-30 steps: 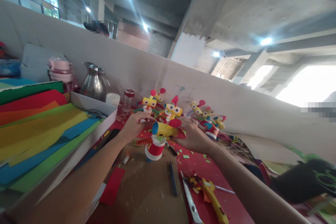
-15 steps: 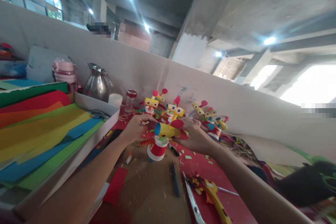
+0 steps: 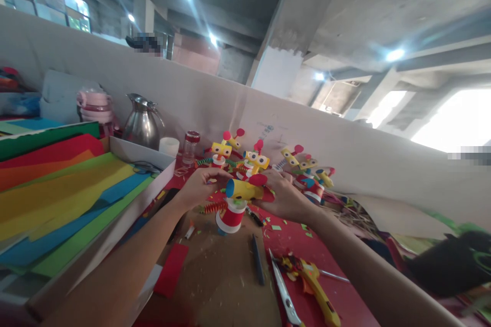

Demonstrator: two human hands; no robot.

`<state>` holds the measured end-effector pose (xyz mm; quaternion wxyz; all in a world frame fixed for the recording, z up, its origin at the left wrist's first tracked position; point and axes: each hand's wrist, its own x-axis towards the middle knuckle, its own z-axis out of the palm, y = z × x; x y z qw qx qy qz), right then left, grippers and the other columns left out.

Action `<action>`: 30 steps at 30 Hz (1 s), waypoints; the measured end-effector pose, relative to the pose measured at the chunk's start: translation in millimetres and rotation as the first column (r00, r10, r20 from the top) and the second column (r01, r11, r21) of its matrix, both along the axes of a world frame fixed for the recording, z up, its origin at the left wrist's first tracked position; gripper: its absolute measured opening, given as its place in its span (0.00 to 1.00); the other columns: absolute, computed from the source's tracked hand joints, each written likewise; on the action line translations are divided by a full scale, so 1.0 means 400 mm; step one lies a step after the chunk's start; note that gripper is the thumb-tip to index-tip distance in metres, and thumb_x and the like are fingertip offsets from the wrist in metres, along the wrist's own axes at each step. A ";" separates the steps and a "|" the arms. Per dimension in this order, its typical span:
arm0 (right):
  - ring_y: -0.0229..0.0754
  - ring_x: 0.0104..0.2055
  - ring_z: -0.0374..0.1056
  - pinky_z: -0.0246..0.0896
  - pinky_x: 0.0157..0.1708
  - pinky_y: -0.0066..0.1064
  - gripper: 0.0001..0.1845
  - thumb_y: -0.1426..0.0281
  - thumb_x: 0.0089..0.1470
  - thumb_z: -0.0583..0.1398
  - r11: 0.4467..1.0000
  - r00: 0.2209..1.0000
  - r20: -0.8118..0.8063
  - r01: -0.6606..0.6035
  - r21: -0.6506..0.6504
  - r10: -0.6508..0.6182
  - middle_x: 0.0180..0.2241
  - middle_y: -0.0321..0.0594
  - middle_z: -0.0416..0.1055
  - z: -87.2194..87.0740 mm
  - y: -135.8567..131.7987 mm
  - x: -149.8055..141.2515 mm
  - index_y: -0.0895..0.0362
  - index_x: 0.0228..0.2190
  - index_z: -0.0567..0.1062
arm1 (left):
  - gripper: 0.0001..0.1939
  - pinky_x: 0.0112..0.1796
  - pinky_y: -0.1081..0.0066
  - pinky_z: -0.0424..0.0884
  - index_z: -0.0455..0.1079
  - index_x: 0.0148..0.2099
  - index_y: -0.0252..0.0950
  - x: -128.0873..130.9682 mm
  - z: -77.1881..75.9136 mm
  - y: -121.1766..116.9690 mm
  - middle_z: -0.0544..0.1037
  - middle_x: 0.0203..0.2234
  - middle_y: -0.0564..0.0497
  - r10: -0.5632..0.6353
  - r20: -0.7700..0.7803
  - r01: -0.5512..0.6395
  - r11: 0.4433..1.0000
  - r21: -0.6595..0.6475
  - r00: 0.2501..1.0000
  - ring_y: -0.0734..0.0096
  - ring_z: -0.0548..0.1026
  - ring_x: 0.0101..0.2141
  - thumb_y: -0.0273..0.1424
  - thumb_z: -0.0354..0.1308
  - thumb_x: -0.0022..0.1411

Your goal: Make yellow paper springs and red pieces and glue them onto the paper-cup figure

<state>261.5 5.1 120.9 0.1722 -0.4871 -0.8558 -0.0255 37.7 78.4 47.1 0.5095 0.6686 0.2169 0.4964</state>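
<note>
A paper craft figure (image 3: pixel 235 204) stands on the brown board: a red and white cup body, a yellow tube head with a blue end and a red ear. My right hand (image 3: pixel 286 196) is closed around the yellow tube from the right. My left hand (image 3: pixel 201 184) is curled in a pinch just left of the head, on a small piece I cannot make out. A spiral paper arm (image 3: pixel 210 208) sticks out from the body's left side.
Several finished figures (image 3: pixel 255 161) stand behind. A box of coloured paper sheets (image 3: pixel 69 189) lies at left, with a steel jug (image 3: pixel 141 125) and jars beyond. Scissors (image 3: pixel 284 296), a yellow glue gun (image 3: pixel 316 291) and a dark pen (image 3: pixel 258 265) lie in front. A white partition (image 3: pixel 345 148) backs the table.
Both hands stay on the figure with almost no movement; only the camera view has shifted slightly.
</note>
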 end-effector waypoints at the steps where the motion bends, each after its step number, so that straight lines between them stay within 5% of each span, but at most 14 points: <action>1: 0.51 0.48 0.66 0.58 0.48 0.45 0.09 0.68 0.49 0.65 1.000 1.000 -0.003 -0.009 0.001 0.009 0.42 0.44 0.73 0.001 0.000 -0.001 0.54 0.34 0.74 | 0.11 0.42 0.65 0.71 0.78 0.38 0.36 -0.002 0.003 -0.003 0.80 0.34 0.47 -0.009 -0.001 0.009 1.000 0.005 1.000 0.64 0.76 0.38 0.31 0.63 0.51; 13: 0.52 0.49 0.65 0.58 0.48 0.47 0.10 0.68 0.48 0.65 0.999 1.000 -0.005 -0.006 0.032 0.006 0.40 0.43 0.72 0.001 0.001 0.010 0.54 0.35 0.73 | 0.15 0.42 0.67 0.68 0.75 0.44 0.37 0.008 0.018 -0.010 0.78 0.36 0.48 0.092 -0.046 -0.085 0.986 0.141 0.995 0.67 0.74 0.38 0.33 0.65 0.52; 18: 0.51 0.48 0.66 0.58 0.49 0.48 0.11 0.69 0.47 0.65 0.999 1.000 -0.008 -0.002 0.033 0.003 0.37 0.41 0.72 -0.002 0.001 0.009 0.53 0.36 0.74 | 0.11 0.45 0.65 0.67 0.75 0.41 0.37 0.007 0.028 -0.017 0.78 0.41 0.47 0.126 -0.066 -0.110 0.972 0.206 0.990 0.65 0.74 0.42 0.31 0.63 0.54; 30: 0.50 0.46 0.66 0.60 0.46 0.45 0.13 0.68 0.47 0.65 0.999 1.000 0.005 -0.001 0.037 0.000 0.39 0.43 0.73 0.010 -0.008 -0.001 0.54 0.38 0.74 | 0.06 0.47 0.65 0.65 0.75 0.34 0.37 0.009 0.048 -0.027 0.77 0.36 0.49 0.212 -0.084 -0.168 0.916 0.363 0.974 0.65 0.73 0.41 0.25 0.58 0.54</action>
